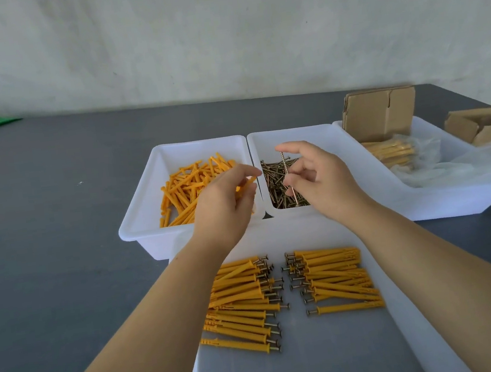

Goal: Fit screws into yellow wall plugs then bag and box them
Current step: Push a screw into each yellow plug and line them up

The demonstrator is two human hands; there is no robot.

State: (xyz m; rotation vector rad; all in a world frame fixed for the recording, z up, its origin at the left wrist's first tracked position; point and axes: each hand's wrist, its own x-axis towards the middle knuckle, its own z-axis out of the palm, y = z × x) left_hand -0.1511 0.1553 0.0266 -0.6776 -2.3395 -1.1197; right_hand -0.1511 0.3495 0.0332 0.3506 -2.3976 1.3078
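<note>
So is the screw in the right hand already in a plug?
No. The screw is bare in the right hand; the left hand holds the plug apart.

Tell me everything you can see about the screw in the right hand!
The screw is long, thin and metal, brownish-gold, with a flat round head at its top end. It stands almost upright, slightly tilted, above the white tray of screws. The right hand pinches it at about the middle, so part of the shaft is hidden. Its lower end points down toward the pile.
</note>
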